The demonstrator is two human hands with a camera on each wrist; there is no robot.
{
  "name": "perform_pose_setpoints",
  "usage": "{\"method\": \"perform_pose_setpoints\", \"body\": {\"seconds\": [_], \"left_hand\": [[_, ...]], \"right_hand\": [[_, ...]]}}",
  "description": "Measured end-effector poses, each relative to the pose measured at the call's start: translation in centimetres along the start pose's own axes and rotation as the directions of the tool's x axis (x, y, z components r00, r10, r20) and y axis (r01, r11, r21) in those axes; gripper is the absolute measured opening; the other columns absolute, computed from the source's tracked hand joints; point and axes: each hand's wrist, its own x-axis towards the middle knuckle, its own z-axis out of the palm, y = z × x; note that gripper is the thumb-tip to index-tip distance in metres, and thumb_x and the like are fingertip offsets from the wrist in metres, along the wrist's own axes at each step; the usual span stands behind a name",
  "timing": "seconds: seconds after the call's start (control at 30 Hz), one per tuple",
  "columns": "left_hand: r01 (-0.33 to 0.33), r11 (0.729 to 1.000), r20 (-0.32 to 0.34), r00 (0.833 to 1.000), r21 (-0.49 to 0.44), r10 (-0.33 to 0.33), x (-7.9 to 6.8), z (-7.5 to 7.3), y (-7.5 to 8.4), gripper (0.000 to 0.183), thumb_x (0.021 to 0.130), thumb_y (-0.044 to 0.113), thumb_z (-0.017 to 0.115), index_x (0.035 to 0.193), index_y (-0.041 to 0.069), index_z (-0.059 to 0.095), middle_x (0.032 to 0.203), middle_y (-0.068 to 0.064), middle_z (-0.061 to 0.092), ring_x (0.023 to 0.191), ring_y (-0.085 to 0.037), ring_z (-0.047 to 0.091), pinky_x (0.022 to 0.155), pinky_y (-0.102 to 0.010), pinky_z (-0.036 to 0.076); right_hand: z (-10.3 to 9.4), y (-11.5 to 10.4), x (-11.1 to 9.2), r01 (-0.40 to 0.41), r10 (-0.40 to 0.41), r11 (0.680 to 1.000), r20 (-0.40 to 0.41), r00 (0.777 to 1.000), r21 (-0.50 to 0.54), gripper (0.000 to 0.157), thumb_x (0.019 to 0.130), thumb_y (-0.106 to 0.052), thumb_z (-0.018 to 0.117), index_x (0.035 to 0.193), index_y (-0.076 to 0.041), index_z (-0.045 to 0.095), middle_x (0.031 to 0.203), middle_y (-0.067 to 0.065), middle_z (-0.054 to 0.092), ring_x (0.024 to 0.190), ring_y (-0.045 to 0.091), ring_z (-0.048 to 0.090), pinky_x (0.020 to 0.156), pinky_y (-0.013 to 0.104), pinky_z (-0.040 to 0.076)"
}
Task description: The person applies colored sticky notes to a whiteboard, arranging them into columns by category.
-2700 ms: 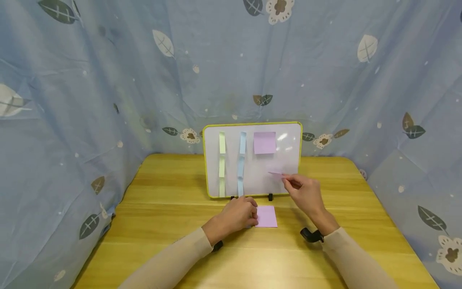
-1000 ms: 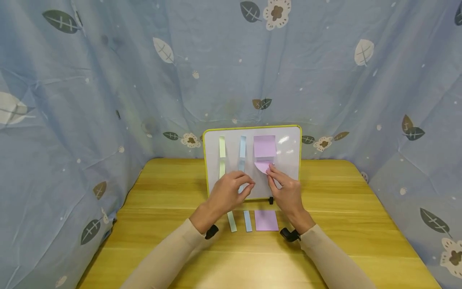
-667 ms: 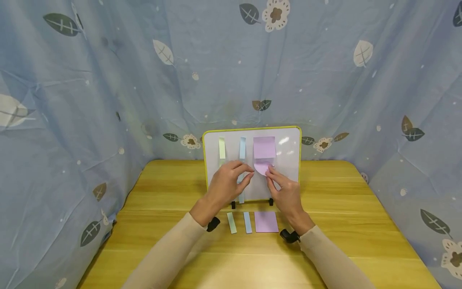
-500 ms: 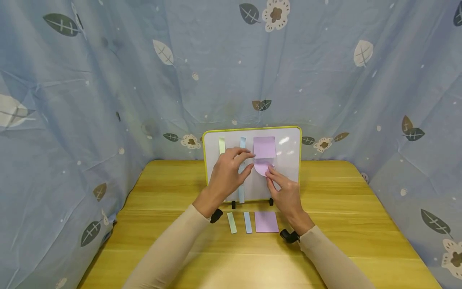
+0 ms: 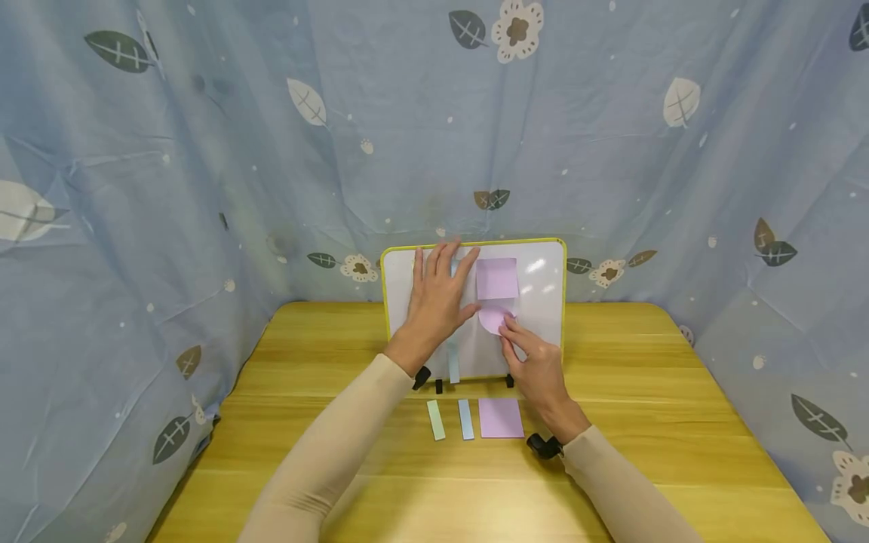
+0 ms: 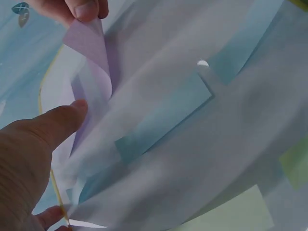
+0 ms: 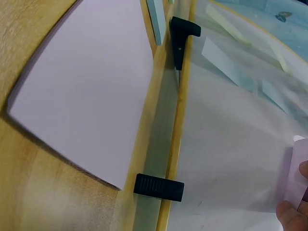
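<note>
A yellow-framed whiteboard (image 5: 543, 324) stands tilted on the table. My right hand (image 5: 539, 366) pinches the lower right corner of a purple sticky note (image 5: 492, 320), which curls away from the board. Just above it, another purple sticky note (image 5: 497, 279) lies flat on the board. My left hand (image 5: 434, 302) is spread over the board's left half, fingertips at the top edge, covering much of the green and blue strips. In the left wrist view, the left thumb (image 6: 62, 120) points to the gap between the two purple notes.
Before the board lie a purple sticky note pad (image 5: 501, 418), a narrow blue pad (image 5: 465, 419) and a narrow green pad (image 5: 436, 420). Black stand feet (image 7: 159, 187) hold the board's lower edge. A patterned curtain (image 5: 380, 151) surrounds the table (image 5: 299, 452).
My right hand has brought the purple note in under the upper one. My left hand has left the pad, risen to the board's top edge and spread its fingers.
</note>
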Motion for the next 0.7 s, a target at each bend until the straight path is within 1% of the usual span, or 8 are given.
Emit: {"method": "perform_pose_setpoints", "body": {"seconds": [0.13,0.2,0.27,0.3,0.43,0.5,0.6,0.7], "left_hand": [[0.017,1.0,0.025,1.0,0.021,-0.017,0.2,0.8,-0.1,0.126,0.089,0.061,0.1,0.187,0.029,0.027,0.191,-0.015,0.03,0.179,-0.043,0.028,0.145,-0.078,0.014],[0.018,1.0,0.016,1.0,0.024,-0.018,0.3,1.1,-0.1,0.13,0.087,0.063,0.101,0.187,0.03,0.025,0.191,-0.015,0.03,0.179,-0.043,0.028,0.144,-0.079,0.015],[0.018,1.0,-0.001,1.0,0.024,-0.018,0.4,1.5,-0.2,0.132,0.085,0.063,0.102,0.187,0.03,0.025,0.191,-0.015,0.031,0.179,-0.043,0.028,0.143,-0.08,0.017],[0.02,1.0,-0.012,1.0,0.0,-0.02,0.4,1.7,-0.2,0.132,0.084,0.061,0.104,0.187,0.03,0.026,0.19,-0.015,0.031,0.179,-0.043,0.028,0.143,-0.081,0.016],[0.03,1.0,-0.047,0.998,-0.001,-0.03,0.5,2.2,0.0,0.135,0.081,0.061,0.106,0.186,0.03,0.028,0.188,-0.016,0.034,0.178,-0.044,0.028,0.141,-0.083,0.018],[0.043,0.999,-0.045,0.998,0.003,-0.042,0.5,2.4,0.2,0.135,0.081,0.062,0.105,0.186,0.031,0.027,0.187,-0.017,0.033,0.178,-0.044,0.027,0.141,-0.084,0.018],[0.064,0.997,-0.03,0.998,0.037,-0.063,0.6,2.6,0.6,0.134,0.083,0.064,0.103,0.187,0.032,0.024,0.185,-0.017,0.032,0.179,-0.044,0.024,0.141,-0.084,0.017],[0.082,0.995,-0.025,0.996,0.05,-0.08,0.7,2.6,0.8,0.133,0.084,0.065,0.102,0.187,0.034,0.024,0.185,-0.016,0.033,0.179,-0.042,0.023,0.142,-0.083,0.017]], "right_hand": [[0.2,0.1,-0.2,0.0,0.0,1.0,0.007,1.0,-0.011,0.027,0.095,0.01,0.089,0.122,0.007,0.088,0.134,0.026,0.083,0.119,0.044,0.085,0.096,0.05,0.068],[0.2,0.1,-0.3,0.003,-0.003,1.0,0.009,1.0,-0.019,0.027,0.096,0.01,0.09,0.123,0.007,0.087,0.135,0.026,0.083,0.119,0.043,0.085,0.096,0.05,0.068],[0.1,0.1,-0.2,0.006,-0.006,1.0,0.012,1.0,-0.022,0.028,0.096,0.009,0.09,0.123,0.007,0.087,0.136,0.026,0.082,0.12,0.043,0.085,0.096,0.05,0.068],[0.1,0.0,-0.2,0.006,-0.006,1.0,0.014,1.0,-0.023,0.028,0.096,0.009,0.09,0.124,0.007,0.087,0.136,0.026,0.082,0.12,0.043,0.085,0.097,0.049,0.068],[0.0,-0.1,-0.1,0.007,-0.007,1.0,0.027,1.0,-0.026,0.028,0.097,0.008,0.089,0.125,0.007,0.087,0.137,0.026,0.082,0.122,0.043,0.085,0.097,0.049,0.068],[0.1,-0.1,-0.1,0.008,-0.007,0.999,0.032,0.999,-0.031,0.028,0.097,0.009,0.089,0.125,0.007,0.087,0.137,0.026,0.082,0.122,0.043,0.084,0.097,0.049,0.068],[0.1,-0.1,0.0,0.016,-0.014,0.999,0.046,0.999,-0.041,0.029,0.096,0.008,0.09,0.125,0.008,0.086,0.138,0.026,0.082,0.124,0.043,0.084,0.098,0.05,0.068],[0.1,-0.1,0.0,0.031,-0.027,0.997,0.067,0.997,-0.064,0.032,0.095,0.006,0.091,0.127,0.009,0.085,0.139,0.027,0.081,0.125,0.044,0.083,0.099,0.052,0.068]]}}
